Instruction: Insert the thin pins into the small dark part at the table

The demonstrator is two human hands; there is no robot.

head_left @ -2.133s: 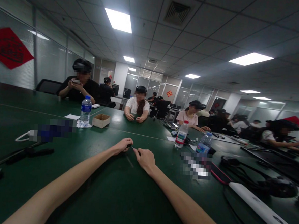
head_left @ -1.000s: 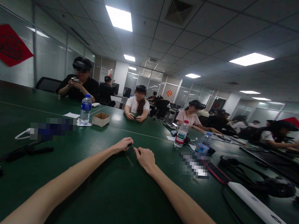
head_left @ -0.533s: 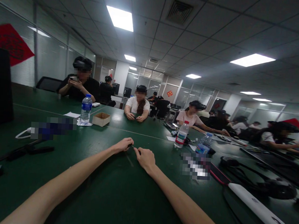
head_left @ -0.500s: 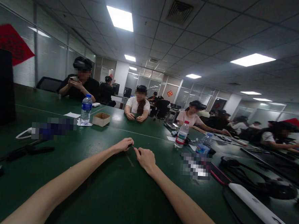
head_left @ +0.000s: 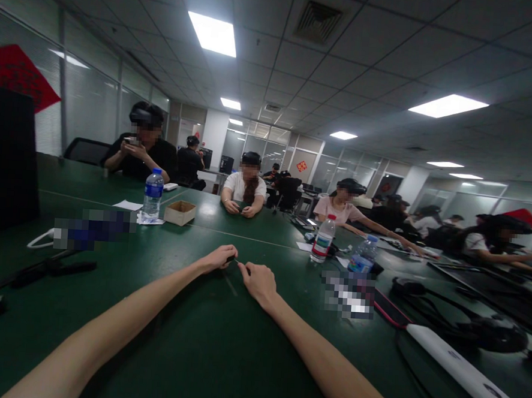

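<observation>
Near the middle of the green table (head_left: 185, 338), my left hand (head_left: 218, 258) is closed with its fingers pinched on a small dark object (head_left: 230, 259). My right hand (head_left: 260, 281) faces it, just to the right, fingers curled in a pinch. A thin, light tip pokes out from its fingers toward the dark object; what it belongs to is hidden by the hand. The two hands are close together, and I cannot tell if the tip touches the object.
Left of my hands stand a cardboard box (head_left: 180, 213) and a water bottle (head_left: 153, 197). On the right are a red-labelled bottle (head_left: 323, 240), a blue-capped bottle (head_left: 363, 257), a headset (head_left: 487, 332) and a long white device (head_left: 463, 368). A person (head_left: 244, 188) sits opposite; others sit around.
My hands and what they hold look almost the same. At the right, the person in pink has stretched an arm farther right across the table.
</observation>
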